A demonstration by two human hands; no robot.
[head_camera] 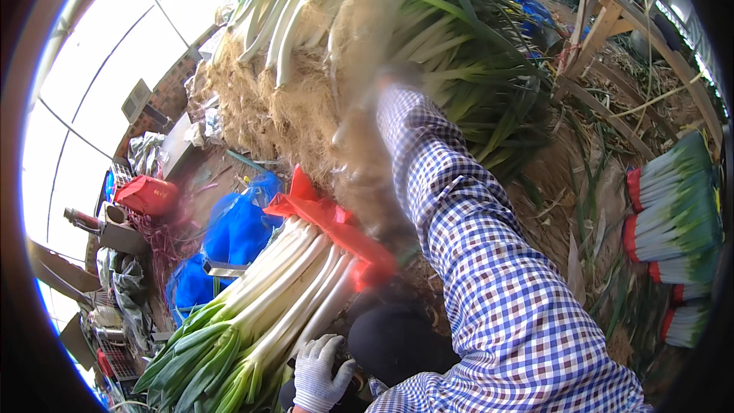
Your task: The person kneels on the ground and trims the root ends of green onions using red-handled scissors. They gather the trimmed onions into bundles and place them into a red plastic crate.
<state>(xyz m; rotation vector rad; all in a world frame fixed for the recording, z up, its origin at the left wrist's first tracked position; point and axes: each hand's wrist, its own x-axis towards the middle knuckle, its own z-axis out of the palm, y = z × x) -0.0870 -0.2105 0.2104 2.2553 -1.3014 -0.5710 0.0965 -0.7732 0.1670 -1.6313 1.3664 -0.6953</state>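
A big heap of green onions [309, 11] with brown roots rises at the top. Into it stretches my right arm in a checked sleeve; my right hand [398, 76] is blurred against the stalks, its fingers and grip unclear. Below lies a bunch of cleaned green onions [275, 298], white stalks side by side, leaves towards the lower left. Red plastic sheeting [344, 223] covers the root ends of this bunch. My left hand [321, 373], in a pale knitted glove, is beside the bunch near my dark-clothed knee [395, 338], fingers somewhat spread and nothing seen in it.
Blue mesh material [241, 223] lies left of the cleaned bunch. A red bag [148, 195] and a metal device [117, 228] are farther left. Bundled green onions with red wrapping [671, 201] are stacked at the right, below a wooden frame [608, 17]. Loose leaves litter the ground.
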